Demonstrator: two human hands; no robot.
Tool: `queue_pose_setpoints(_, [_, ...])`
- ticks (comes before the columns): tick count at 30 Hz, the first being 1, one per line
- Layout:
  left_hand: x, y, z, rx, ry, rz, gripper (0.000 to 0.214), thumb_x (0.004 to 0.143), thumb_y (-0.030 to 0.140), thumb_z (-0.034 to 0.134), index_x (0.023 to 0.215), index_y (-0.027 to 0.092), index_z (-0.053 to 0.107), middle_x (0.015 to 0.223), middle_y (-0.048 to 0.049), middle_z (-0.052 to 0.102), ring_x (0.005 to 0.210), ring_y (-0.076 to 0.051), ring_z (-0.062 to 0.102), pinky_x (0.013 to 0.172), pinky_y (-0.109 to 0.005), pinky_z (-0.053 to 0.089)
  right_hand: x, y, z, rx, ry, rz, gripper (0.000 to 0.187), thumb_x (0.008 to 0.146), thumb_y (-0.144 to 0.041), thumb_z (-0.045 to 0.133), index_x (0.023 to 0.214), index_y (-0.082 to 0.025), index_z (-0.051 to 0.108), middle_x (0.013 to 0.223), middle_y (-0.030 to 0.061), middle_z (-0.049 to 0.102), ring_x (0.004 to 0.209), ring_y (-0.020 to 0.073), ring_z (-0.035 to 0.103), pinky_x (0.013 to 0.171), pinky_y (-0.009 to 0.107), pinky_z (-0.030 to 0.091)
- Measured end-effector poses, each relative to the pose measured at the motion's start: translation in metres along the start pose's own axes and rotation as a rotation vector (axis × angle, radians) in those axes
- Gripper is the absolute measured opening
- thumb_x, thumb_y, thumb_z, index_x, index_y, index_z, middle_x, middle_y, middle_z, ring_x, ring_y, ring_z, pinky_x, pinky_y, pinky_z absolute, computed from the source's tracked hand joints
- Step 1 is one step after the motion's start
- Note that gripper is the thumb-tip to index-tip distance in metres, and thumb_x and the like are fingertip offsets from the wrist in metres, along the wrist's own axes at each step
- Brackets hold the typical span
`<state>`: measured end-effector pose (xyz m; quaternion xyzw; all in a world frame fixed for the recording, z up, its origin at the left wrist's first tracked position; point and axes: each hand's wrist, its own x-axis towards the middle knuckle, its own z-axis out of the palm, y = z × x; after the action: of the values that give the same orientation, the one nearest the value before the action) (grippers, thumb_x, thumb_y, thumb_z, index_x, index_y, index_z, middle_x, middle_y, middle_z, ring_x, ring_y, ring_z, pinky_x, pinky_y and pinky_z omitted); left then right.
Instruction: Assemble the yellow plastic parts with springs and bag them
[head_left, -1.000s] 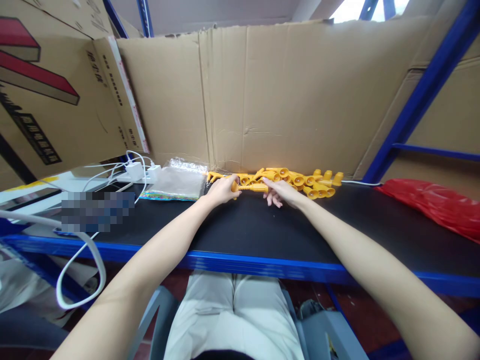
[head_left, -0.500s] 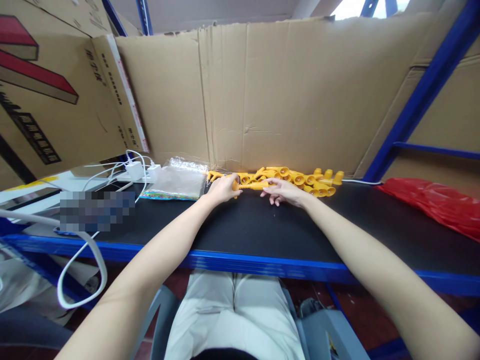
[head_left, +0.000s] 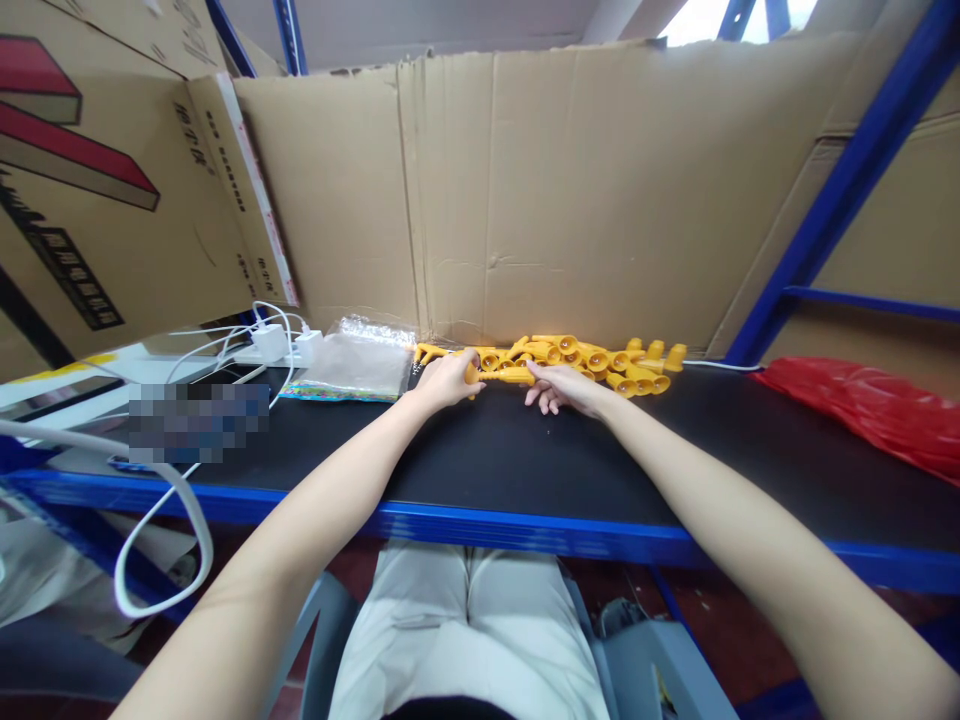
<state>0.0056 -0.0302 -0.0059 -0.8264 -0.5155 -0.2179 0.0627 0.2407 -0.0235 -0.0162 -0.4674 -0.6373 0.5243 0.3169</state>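
Observation:
A long yellow plastic piece (head_left: 504, 376) lies level between my two hands at the back of the black shelf top (head_left: 525, 450). My left hand (head_left: 448, 379) is closed around its left end. My right hand (head_left: 564, 385) pinches the right end, with its lower fingers hanging loose toward the shelf. Just behind them, against the cardboard wall (head_left: 555, 190), sits a pile of several small yellow funnel-shaped parts (head_left: 600, 360).
A clear plastic bag (head_left: 358, 366) lies left of my hands, with white chargers and cables (head_left: 277, 340) beyond it. A red plastic bag (head_left: 862, 405) sits at the right. Blue shelf posts (head_left: 840, 190) and a blue front edge (head_left: 525, 525) frame the work top.
My right hand drew back slightly and closed in again on the piece's right end. My left hand stayed put.

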Motion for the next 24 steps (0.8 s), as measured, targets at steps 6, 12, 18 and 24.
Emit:
queue_pose_setpoints(6, [0.000,0.000,0.000,0.004,0.002,0.008,0.038,0.075,0.041,0.061,0.107,0.022,0.053,0.082,-0.0031,0.066,0.080,-0.020,0.062,0.066,-0.025,0.042,-0.001,-0.001,0.003,-0.012,0.023,0.032,0.050,0.085,-0.058,0.043,0.084,-0.010,0.056,0.064,0.0088,0.066,0.035,0.0077,0.051,0.027,0.016,0.036])
queue_pose_setpoints(12, [0.000,-0.001,0.001,-0.005,0.011,0.018,0.037,0.075,0.041,0.061,0.106,0.023,0.053,0.085,-0.0029,0.066,0.080,-0.020,0.062,0.066,-0.025,0.042,-0.003,-0.005,0.010,0.098,0.028,0.097,0.047,0.085,-0.058,0.043,0.079,-0.013,0.053,0.056,0.0069,0.063,0.028,0.0060,0.041,0.023,0.017,0.029])
queue_pose_setpoints(18, [-0.001,0.000,-0.001,-0.080,0.034,0.073,0.044,0.076,0.044,0.059,0.113,0.020,0.049,0.083,-0.0045,0.066,0.080,-0.020,0.062,0.069,-0.028,0.044,-0.006,-0.021,0.017,0.470,0.070,0.096,0.024,0.092,-0.038,0.041,0.087,-0.016,0.050,0.067,0.0054,0.066,0.040,0.0073,0.053,0.039,0.017,0.046])
queue_pose_setpoints(24, [-0.005,0.007,-0.005,-0.233,0.094,0.210,0.072,0.080,0.041,0.055,0.140,0.021,0.021,0.099,-0.0067,0.064,0.088,-0.018,0.061,0.076,-0.028,0.044,-0.012,-0.053,0.009,0.526,0.417,-0.097,0.017,0.090,-0.033,0.044,0.092,-0.016,0.049,0.068,0.0043,0.064,0.051,0.0099,0.059,0.049,0.020,0.051])
